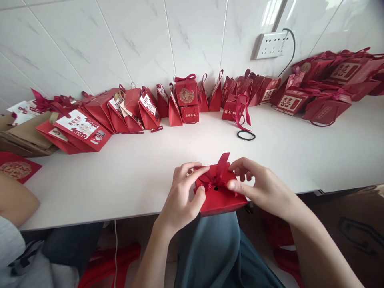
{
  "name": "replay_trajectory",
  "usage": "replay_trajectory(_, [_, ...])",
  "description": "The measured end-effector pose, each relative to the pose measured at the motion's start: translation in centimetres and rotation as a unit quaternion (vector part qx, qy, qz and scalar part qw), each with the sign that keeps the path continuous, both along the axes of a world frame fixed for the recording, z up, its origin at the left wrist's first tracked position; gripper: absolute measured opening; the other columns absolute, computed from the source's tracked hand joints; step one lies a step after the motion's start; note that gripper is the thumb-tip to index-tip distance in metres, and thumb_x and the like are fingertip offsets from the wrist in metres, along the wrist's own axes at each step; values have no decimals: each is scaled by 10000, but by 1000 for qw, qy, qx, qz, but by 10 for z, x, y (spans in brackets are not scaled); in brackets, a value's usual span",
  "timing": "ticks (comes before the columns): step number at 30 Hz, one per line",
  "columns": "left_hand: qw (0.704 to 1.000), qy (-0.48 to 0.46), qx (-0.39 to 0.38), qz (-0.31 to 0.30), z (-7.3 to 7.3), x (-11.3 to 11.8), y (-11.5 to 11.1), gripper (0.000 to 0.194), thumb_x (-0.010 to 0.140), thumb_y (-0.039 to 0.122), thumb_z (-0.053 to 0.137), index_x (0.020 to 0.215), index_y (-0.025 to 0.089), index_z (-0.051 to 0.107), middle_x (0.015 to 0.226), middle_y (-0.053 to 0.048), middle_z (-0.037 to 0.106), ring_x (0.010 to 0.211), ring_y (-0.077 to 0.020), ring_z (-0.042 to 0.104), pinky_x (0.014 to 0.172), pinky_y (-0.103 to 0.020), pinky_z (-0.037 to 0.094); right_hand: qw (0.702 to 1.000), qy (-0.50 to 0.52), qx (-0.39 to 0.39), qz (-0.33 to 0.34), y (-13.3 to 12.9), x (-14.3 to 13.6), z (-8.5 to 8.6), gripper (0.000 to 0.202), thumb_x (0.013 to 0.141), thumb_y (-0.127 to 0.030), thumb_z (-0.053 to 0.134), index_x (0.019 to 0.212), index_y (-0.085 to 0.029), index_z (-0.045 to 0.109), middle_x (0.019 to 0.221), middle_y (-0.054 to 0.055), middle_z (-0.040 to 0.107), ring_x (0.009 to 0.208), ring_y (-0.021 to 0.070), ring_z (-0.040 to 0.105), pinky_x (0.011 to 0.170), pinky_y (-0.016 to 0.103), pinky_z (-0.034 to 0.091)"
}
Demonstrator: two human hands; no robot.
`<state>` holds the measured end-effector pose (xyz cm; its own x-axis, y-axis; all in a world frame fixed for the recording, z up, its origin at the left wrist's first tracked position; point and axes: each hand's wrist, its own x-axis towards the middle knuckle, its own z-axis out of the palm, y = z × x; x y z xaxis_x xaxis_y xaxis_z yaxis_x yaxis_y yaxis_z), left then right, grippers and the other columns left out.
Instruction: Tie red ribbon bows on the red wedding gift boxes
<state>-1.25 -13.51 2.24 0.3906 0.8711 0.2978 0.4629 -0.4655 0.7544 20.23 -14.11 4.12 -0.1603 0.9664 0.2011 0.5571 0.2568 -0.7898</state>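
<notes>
A small red gift box (220,203) with a dark red ribbon (222,167) tied in a bow on its top sits at the front edge of the white table. My left hand (183,194) holds the box's left side, its index finger and thumb lying over the top beside the bow. At the right side my right hand (261,184) grips the box, thumb on the top near a ribbon loop and fingers curled by the far corner. One ribbon tail stands up from the knot. The undersides of the fingers are partly hidden.
A black elastic band (246,135) lies on the white table (141,172). Red gift boxes (186,96) line the tiled wall, with more stacked at right (327,88). A power strip (271,45) hangs on the wall. Another person's arm (18,196) rests at left.
</notes>
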Motion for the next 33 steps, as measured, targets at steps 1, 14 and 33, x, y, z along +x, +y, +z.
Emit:
replay_trajectory(1, [1000,-4,-12,-3,0,-1,2,429,858,152,436,1264,258,525,1270,-33,460,1220,-185,392,1062,-321,370,1000,2,4,11,-5,1,-2,453,744,-618,634,923,-205,582,807,16,594,707,146,536,622,254,456])
replay_trajectory(14, [956,-151,-66,244,-12,-6,-4,289,847,464,469,830,191,561,867,-34,563,799,-150,525,626,-229,430,996,24,71,44,-23,-4,-8,41,892,-252,572,914,-245,605,891,14,549,750,118,517,661,230,450])
replay_trajectory(33, [919,-251,-301,35,-6,1,-6,387,839,415,536,602,174,348,563,54,296,512,-68,264,486,-207,226,906,369,-206,-26,-10,-16,-26,375,822,-500,608,711,-172,463,599,-40,430,500,58,324,450,183,240])
